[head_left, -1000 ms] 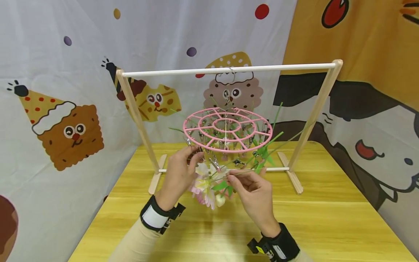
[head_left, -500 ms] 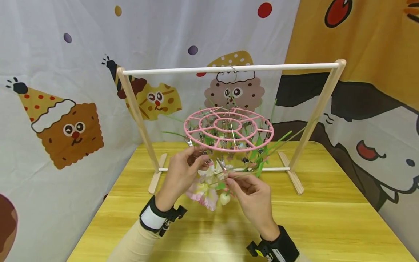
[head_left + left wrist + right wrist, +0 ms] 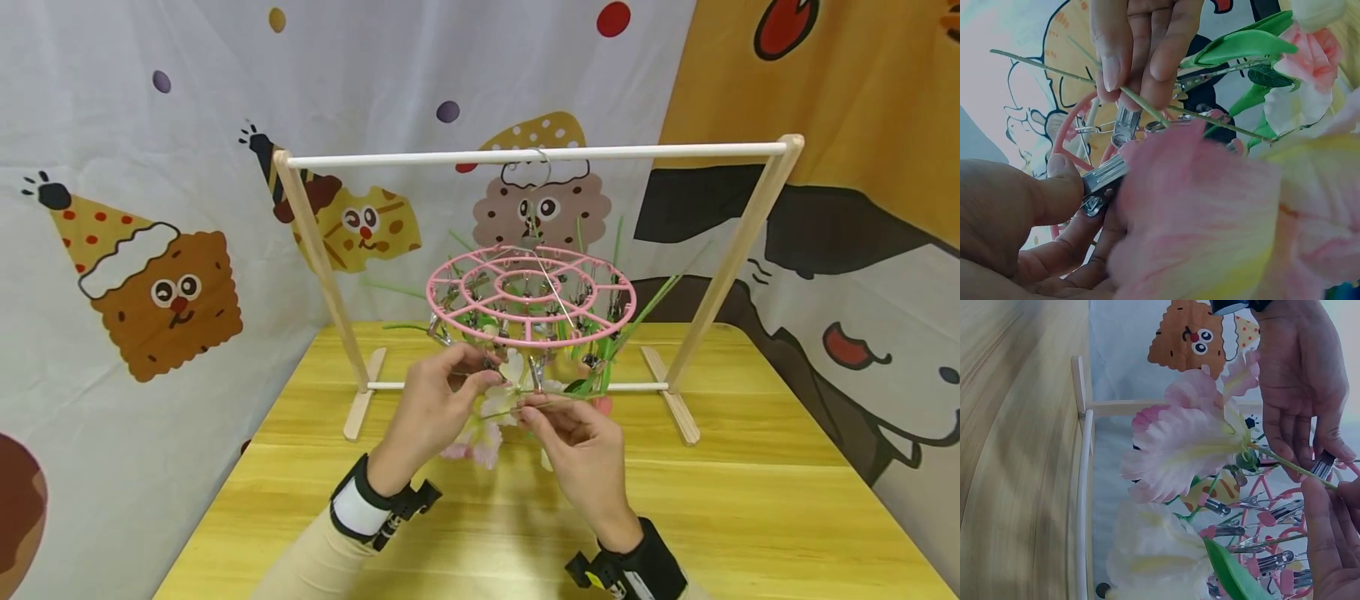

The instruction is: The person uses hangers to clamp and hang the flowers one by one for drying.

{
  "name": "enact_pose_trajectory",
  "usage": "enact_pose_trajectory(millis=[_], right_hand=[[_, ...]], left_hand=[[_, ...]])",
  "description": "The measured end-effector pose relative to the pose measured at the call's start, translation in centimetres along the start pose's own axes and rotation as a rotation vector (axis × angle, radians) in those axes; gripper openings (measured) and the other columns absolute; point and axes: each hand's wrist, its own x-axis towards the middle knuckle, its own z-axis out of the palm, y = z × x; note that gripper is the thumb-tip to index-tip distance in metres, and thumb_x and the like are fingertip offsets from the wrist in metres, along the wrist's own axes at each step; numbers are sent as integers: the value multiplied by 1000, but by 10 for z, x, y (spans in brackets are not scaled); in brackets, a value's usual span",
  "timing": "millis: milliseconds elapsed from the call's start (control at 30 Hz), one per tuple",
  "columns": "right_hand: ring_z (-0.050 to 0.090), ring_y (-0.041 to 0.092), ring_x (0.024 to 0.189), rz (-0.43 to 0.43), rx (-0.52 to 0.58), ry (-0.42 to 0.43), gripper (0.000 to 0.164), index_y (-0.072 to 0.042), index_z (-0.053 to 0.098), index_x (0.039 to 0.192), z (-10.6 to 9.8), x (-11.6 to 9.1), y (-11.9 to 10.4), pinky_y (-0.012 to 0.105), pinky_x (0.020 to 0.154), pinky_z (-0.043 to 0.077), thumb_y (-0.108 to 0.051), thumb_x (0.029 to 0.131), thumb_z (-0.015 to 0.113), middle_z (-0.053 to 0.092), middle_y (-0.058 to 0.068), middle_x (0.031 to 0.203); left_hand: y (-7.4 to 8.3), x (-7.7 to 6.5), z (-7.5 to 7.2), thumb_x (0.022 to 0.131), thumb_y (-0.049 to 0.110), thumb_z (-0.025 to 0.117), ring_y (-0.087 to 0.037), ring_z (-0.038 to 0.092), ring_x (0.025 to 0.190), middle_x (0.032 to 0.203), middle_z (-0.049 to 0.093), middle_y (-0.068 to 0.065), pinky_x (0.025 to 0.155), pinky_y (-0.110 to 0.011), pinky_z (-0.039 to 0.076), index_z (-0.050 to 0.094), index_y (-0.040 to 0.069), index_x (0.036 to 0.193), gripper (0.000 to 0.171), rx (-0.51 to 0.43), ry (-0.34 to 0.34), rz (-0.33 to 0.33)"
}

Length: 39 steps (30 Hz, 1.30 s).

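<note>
A pink round clip hanger (image 3: 528,342) hangs from the rack's top bar, with artificial flowers below it. My left hand (image 3: 438,400) is at the hanger's near left side, pinching a metal clip (image 3: 1105,180) between thumb and fingers. Close beside it, my right hand (image 3: 581,442) pinches the thin green stem (image 3: 1282,461) of a pale pink flower (image 3: 1185,440). That stem passes right by the clip; whether the clip's jaws are around it cannot be made out. A white flower (image 3: 1157,553) with a green leaf hangs near the pink one.
A wooden stand with a white top bar (image 3: 420,157) straddles the hanger. Several other metal clips (image 3: 1272,559) with pink tips dangle from the rings. Green stems (image 3: 656,300) stick out at the sides. The wood-grain table (image 3: 750,500) lies beneath, with a printed curtain (image 3: 360,75) behind.
The hanger has turned a little, and its clips and stems have shifted with it. My left hand has moved right, closer to my right hand, which still holds the flower stem.
</note>
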Motion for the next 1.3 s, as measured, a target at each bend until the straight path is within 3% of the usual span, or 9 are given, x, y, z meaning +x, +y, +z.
enact_pose_trajectory(millis=[200,400,533,667,900,1133,1300], right_hand=[[89,13,99,44,-34,61,23,5,82,124,-5,-1,-4,33,88,73,14,104,77,87,24,115],[88,11,95,13,-78,110,21,4,84,122,-11,0,-3,30,84,72,14,104,78,90,14,115],[88,10,95,8,-97,148,17,2,85,120,-13,2,-3,29,85,72,10,106,78,88,18,116],[88,14,92,-5,-98,176,23,3,84,126,-14,1,-3,31,82,72,12,106,78,86,26,108],[89,19,92,-36,-39,151,28,5,82,128,-17,2,-2,32,83,73,17,103,77,88,21,107],[89,15,92,-63,12,143,26,11,81,126,-20,4,0,33,82,72,20,102,76,86,27,106],[89,14,93,-58,37,144,25,11,81,124,-20,6,0,33,82,73,21,101,76,88,22,109]], left_hand=[[2,-2,8,107,12,84,-22,85,94,108,89,-4,79,-25,67,83,12,115,8,-17,0,0],[4,-3,17,107,11,85,-21,85,88,102,88,-5,78,-28,68,84,9,113,6,-27,13,23],[6,-4,21,107,7,84,-27,85,88,103,89,-7,79,-27,67,83,6,112,5,-21,20,35],[9,-5,25,108,3,81,-22,84,89,108,89,-7,78,-26,65,84,8,111,7,-3,32,25],[11,-4,30,107,-3,76,-26,84,87,107,89,-9,72,-28,64,83,6,105,12,-36,41,-7],[11,-3,35,106,-6,71,-29,84,84,108,90,-10,63,-21,55,83,8,103,18,-56,34,-64],[10,-2,36,105,-9,69,-31,84,83,107,90,-12,60,-21,55,82,7,102,21,-59,47,-50]])
